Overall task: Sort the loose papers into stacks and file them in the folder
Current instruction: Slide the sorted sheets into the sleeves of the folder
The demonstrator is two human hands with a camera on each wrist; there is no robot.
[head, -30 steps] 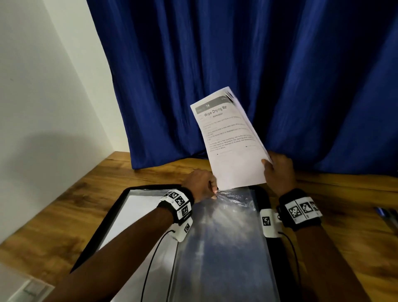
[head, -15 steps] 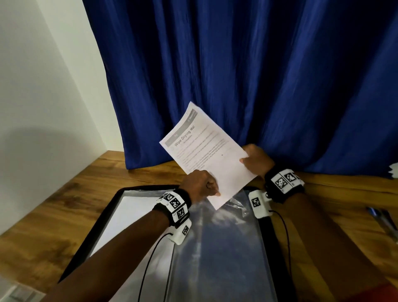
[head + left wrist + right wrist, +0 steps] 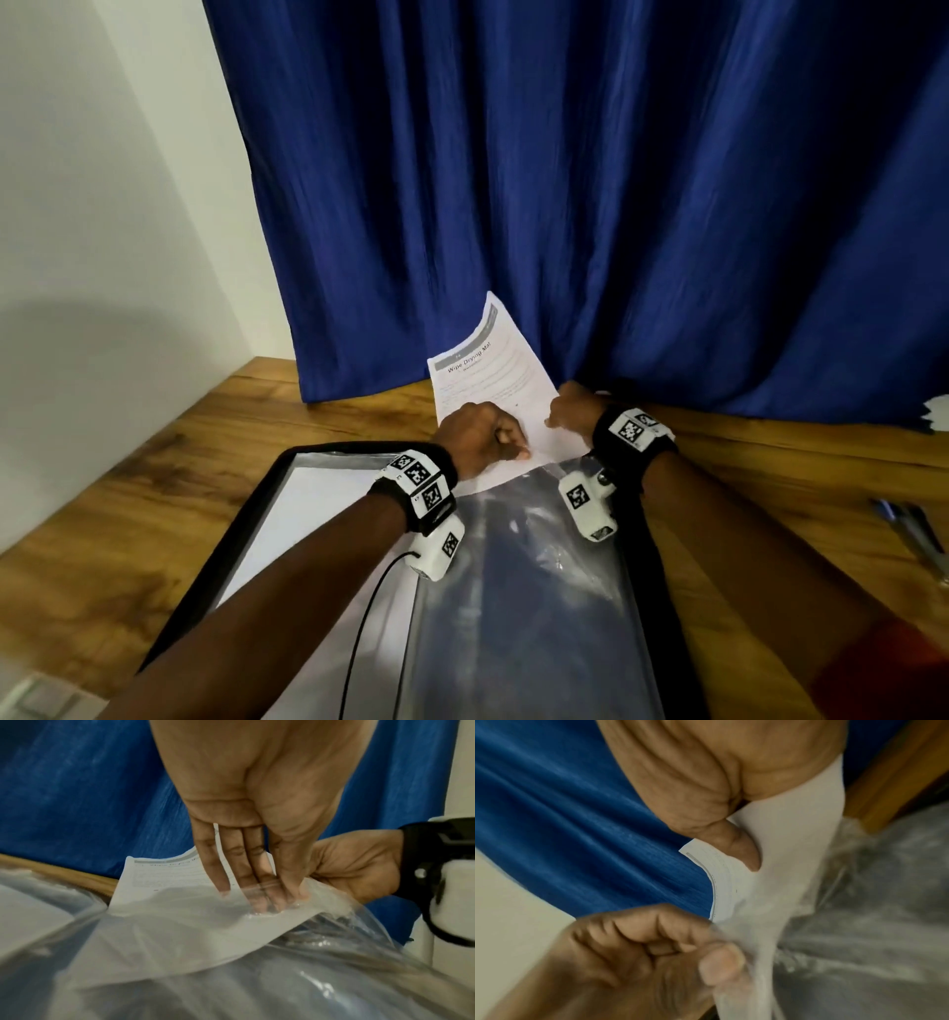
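Likely home or small office desk corner. Wooden desk (image 3: 318, 411) as landmark: blue curtain (image 3: 565, 180) hangs behind its far edge, plain white wall (image 3: 102, 205) at its left side. On desk: open black folder (image 3: 267, 493) with clear sleeves, pens (image 3: 909, 534) near right edge.

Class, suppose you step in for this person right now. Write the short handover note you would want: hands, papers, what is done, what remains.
Left hand: pinches the mouth of the clear sleeve open.
Right hand: grips the printed sheet by its right edge.
The sheet's lower edge is inside the sleeve; its upper part sticks out toward the curtain.
The folder lies open on the table.
Left: push the sheet fully in. More paper lies at the far right.
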